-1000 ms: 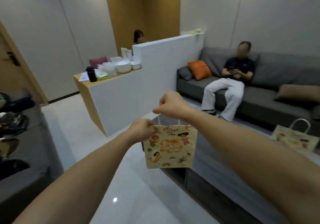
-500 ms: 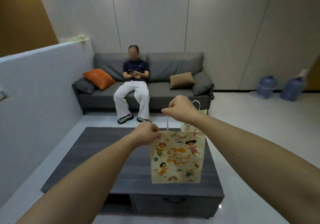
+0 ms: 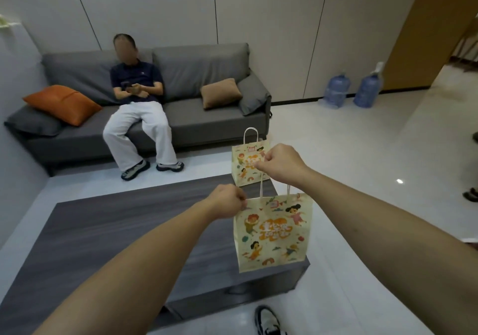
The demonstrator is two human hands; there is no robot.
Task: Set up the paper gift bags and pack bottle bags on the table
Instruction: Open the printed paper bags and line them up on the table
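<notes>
I hold a flat cream paper gift bag [image 3: 273, 233] printed with cartoon children, hanging in the air over the right end of the dark grey coffee table [image 3: 108, 231]. My left hand [image 3: 227, 204] pinches the bag's top left corner. My right hand [image 3: 280, 165] is closed on its white cord handle, higher up. A second gift bag [image 3: 245, 162] of the same print stands upright at the table's far right corner, partly hidden behind my right hand.
A person [image 3: 137, 107] sits on the grey sofa [image 3: 207, 96] beyond the table, with an orange cushion [image 3: 62, 104] and a tan cushion [image 3: 219, 92]. Two blue water jugs [image 3: 351, 88] stand by the right wall. My shoe [image 3: 269, 320] shows on the white floor.
The view has swung right from the white counter to the sofa and table. The held bag stays in both hands and now hangs over the table's right end, near the standing bag.
</notes>
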